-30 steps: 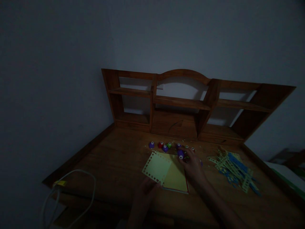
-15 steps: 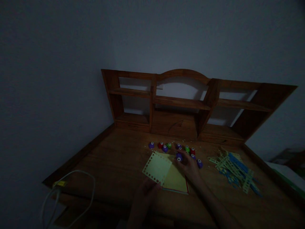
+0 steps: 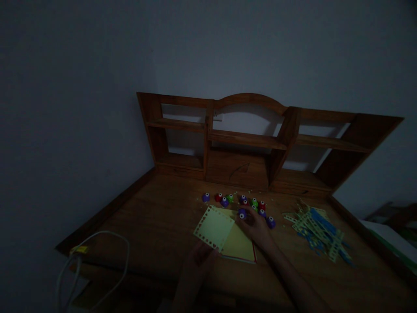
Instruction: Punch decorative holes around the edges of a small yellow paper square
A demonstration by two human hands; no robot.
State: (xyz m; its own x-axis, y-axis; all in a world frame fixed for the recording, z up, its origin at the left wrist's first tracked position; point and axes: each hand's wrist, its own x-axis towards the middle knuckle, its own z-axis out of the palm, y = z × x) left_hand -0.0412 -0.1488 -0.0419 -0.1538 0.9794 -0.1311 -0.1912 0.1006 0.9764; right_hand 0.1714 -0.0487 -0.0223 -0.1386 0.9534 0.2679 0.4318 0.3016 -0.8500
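Note:
My left hand (image 3: 201,256) pinches the lower edge of a pale yellow paper sheet (image 3: 214,229) with small holes punched along several of its edges. In my right hand (image 3: 257,228) is a purple craft punch (image 3: 242,213) with a white ring on top, held near the sheet's right corner. Whether the punch touches the sheet I cannot tell. Under both lies a stack of yellow paper (image 3: 241,245) with a red line at its right edge. Behind it stand several more punches, among them a red punch (image 3: 219,197), a green punch (image 3: 230,198) and a purple punch (image 3: 206,197).
A heap of punched yellow and blue paper strips (image 3: 321,230) lies on the right of the wooden desk (image 3: 156,217). Tiny paper bits are scattered behind the punches. A wooden shelf unit (image 3: 241,139) backs the desk. A white cable (image 3: 127,252) loops at the left front edge.
My right hand has moved slightly left with the purple punch, closer to the sheet's right corner. The left hand holds the sheet much as before. The whole view has shifted a little.

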